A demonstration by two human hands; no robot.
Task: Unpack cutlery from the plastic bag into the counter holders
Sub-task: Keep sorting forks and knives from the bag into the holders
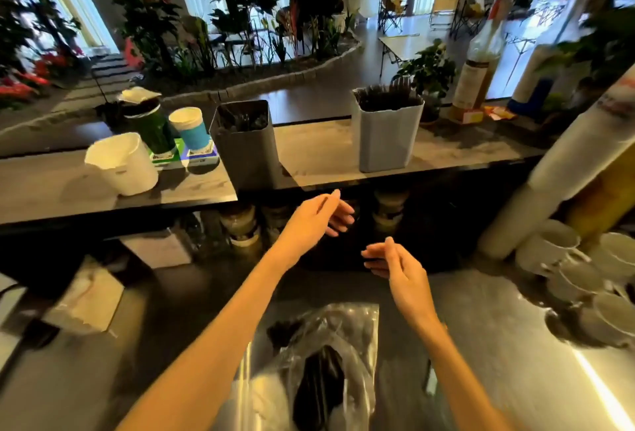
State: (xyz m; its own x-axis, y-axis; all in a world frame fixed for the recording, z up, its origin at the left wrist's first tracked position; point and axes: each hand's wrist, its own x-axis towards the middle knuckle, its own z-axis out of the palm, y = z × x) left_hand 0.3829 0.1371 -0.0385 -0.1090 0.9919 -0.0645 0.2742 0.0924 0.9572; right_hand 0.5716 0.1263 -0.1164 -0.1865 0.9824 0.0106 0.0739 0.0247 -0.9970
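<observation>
A: Two hands are over the dark lower table, both with nothing in them. The left hand (323, 214) is a little farther and higher, its fingers loose and slightly bent. The right hand (395, 264) is nearer, its fingers also relaxed, the thumb up.

B: Where is the plastic bag?

A: The plastic bag (330, 355) lies on the near part of the table, between the two forearms. It is clear and crumpled, and dark cutlery (321, 386) shows inside it.

B: And the holders?

A: On the raised far table (326, 145) stand a dark grey holder (245, 145), just left of the hands, and a light grey holder (388, 135) to the right. Both have dark cutlery in them. Far left are a white cup (123, 164), a green cup (151, 128) and a blue cup (190, 128).

B: Anything on the right?

A: White mugs (584, 276) are piled at the near right, and a bottle (479, 63) stands far right.
</observation>
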